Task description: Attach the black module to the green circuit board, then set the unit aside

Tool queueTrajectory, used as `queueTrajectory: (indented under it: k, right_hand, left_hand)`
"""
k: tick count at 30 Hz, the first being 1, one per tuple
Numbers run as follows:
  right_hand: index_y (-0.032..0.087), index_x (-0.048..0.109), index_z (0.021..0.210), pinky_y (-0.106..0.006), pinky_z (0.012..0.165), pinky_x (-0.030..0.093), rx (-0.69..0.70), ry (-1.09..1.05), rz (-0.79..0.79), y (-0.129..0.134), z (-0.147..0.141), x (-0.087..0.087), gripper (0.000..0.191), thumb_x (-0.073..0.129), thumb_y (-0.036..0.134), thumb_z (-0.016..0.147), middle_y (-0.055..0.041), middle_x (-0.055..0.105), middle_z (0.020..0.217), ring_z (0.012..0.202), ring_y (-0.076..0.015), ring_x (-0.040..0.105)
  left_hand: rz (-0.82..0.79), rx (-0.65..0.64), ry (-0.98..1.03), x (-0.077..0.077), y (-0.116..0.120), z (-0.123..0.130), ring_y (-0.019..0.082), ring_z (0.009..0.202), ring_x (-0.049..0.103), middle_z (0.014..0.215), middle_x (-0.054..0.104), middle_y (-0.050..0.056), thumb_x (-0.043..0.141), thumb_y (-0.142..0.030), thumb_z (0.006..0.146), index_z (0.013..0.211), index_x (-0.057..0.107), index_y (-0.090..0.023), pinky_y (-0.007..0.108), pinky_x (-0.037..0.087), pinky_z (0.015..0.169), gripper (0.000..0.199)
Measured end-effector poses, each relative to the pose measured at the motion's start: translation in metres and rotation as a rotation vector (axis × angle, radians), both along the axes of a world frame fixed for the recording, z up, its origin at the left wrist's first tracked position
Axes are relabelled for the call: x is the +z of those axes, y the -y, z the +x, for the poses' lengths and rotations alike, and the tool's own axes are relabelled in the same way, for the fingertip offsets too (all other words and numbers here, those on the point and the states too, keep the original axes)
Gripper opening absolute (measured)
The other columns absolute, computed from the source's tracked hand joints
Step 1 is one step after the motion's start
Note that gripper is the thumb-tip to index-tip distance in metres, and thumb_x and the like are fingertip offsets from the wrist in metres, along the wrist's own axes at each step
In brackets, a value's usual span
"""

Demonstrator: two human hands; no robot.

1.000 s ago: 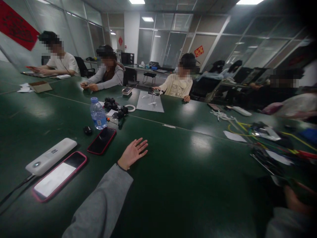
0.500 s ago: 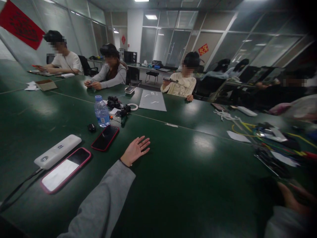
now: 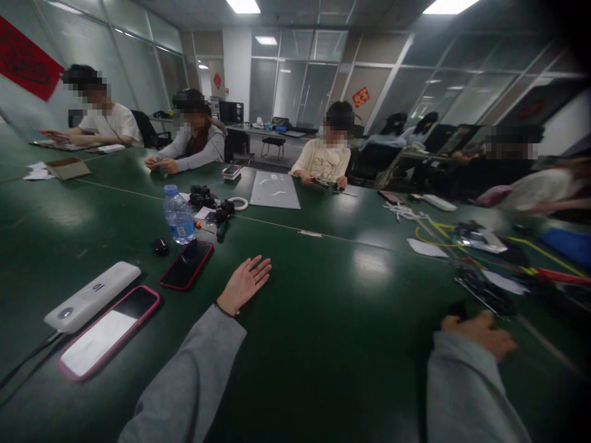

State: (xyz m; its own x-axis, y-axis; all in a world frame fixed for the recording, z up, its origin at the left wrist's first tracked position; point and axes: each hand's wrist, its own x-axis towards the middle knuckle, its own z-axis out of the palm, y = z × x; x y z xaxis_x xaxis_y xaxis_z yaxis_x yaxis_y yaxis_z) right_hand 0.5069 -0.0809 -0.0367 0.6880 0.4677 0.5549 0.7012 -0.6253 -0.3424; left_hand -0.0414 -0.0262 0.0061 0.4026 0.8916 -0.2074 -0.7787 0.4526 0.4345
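Near dark phone (image 3: 187, 264), left grip (image 3: 245, 285) loosely spread

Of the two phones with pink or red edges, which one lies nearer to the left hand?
The dark-screened phone, by the bottle, is nearer to the left hand; the other phone, its screen mostly white, lies beside the white device.

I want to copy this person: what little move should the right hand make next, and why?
Perhaps the right hand could turn over gently: a small black object shows beside it, but I can't tell whether it's held. The left hand is palm-up, holding nothing.
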Motion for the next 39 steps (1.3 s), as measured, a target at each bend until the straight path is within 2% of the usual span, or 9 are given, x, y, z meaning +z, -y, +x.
queueTrajectory:
  k: [2,6,7,11,14,20,26,33,39]
  right_hand:
    - [-0.004,0.049,0.119,-0.055,0.077,0.028,0.023,0.017,-0.026,-0.025,-0.048,0.003,0.058,0.049,0.025,0.068,-0.0354,0.042,0.104,0.104,-0.0411,0.037]
    - [0.001,0.049,0.121,-0.047,0.085,0.034,0.344,0.096,-0.083,-0.066,-0.165,0.009,0.054,0.052,0.026,0.073,-0.0233,0.049,0.103,0.1,-0.0335,0.042]
    - [0.001,0.047,0.122,-0.047,0.087,0.035,0.488,0.105,-0.082,-0.071,-0.196,0.009,0.053,0.051,0.025,0.075,-0.0221,0.049,0.105,0.1,-0.0322,0.043]
    - [0.009,0.046,0.125,-0.043,0.092,0.039,1.085,0.072,-0.008,-0.055,-0.305,0.017,0.046,0.049,0.026,0.082,-0.0158,0.048,0.115,0.106,-0.0271,0.042]
    - [0.016,0.038,0.132,-0.041,0.096,0.04,1.411,-0.034,0.005,-0.025,-0.35,0.025,0.053,0.055,0.029,0.084,-0.0106,0.047,0.119,0.111,-0.0239,0.042]
    - [0.016,0.032,0.134,-0.044,0.093,0.041,1.437,-0.2,-0.021,-0.001,-0.359,0.028,0.074,0.071,0.028,0.072,-0.0113,0.047,0.118,0.109,-0.0259,0.043]
    - [0.017,0.039,0.127,-0.041,0.09,0.043,1.42,-0.246,-0.067,-0.007,-0.358,0.025,0.066,0.072,0.025,0.071,-0.0092,0.049,0.114,0.102,-0.0235,0.046]
    - [0.006,0.04,0.124,-0.045,0.084,0.044,1.109,-0.1,-0.053,-0.007,-0.38,0.021,0.057,0.062,0.027,0.076,-0.0163,0.048,0.11,0.101,-0.0293,0.044]
    - [0.006,0.037,0.126,-0.044,0.081,0.045,1.146,-0.084,-0.031,-0.007,-0.381,0.022,0.055,0.055,0.023,0.077,-0.0166,0.047,0.111,0.1,-0.0281,0.045]
  left_hand:
    - [0.014,0.013,-0.011,0.0,-0.001,0.0,0.022,0.118,0.05,0.13,0.05,0.011,0.048,-0.033,0.086,0.116,0.052,-0.017,0.035,0.04,0.097,0.035]
    - [0.033,0.051,-0.059,-0.003,-0.004,0.0,0.021,0.12,0.048,0.132,0.049,0.011,0.048,-0.033,0.086,0.115,0.052,-0.017,0.035,0.038,0.099,0.034]
    - [0.038,0.069,-0.079,-0.003,-0.005,0.0,0.021,0.12,0.047,0.132,0.048,0.01,0.048,-0.033,0.086,0.115,0.052,-0.017,0.034,0.037,0.1,0.034]
    - [0.095,0.166,-0.184,-0.004,-0.007,0.001,0.018,0.122,0.045,0.132,0.049,0.01,0.047,-0.031,0.086,0.116,0.051,-0.018,0.032,0.031,0.104,0.033]
    - [0.163,0.209,-0.309,-0.003,-0.005,0.005,0.018,0.121,0.047,0.127,0.053,0.012,0.047,-0.031,0.086,0.116,0.052,-0.017,0.033,0.027,0.106,0.034]
    - [0.276,0.186,-0.419,-0.006,-0.003,0.011,0.022,0.113,0.054,0.119,0.059,0.015,0.054,-0.04,0.082,0.117,0.053,-0.016,0.04,0.028,0.104,0.043]
    - [0.279,0.212,-0.468,-0.007,-0.004,0.012,0.022,0.108,0.057,0.115,0.062,0.015,0.059,-0.04,0.078,0.116,0.054,-0.016,0.041,0.031,0.101,0.045]
    - [0.329,0.288,-0.5,-0.006,-0.002,0.015,0.023,0.112,0.052,0.118,0.059,0.013,0.063,-0.035,0.076,0.114,0.057,-0.016,0.04,0.035,0.098,0.043]
    - [0.512,0.255,-0.684,-0.009,-0.001,0.015,0.023,0.119,0.046,0.125,0.055,0.011,0.07,-0.023,0.069,0.121,0.053,-0.019,0.04,0.033,0.101,0.054]
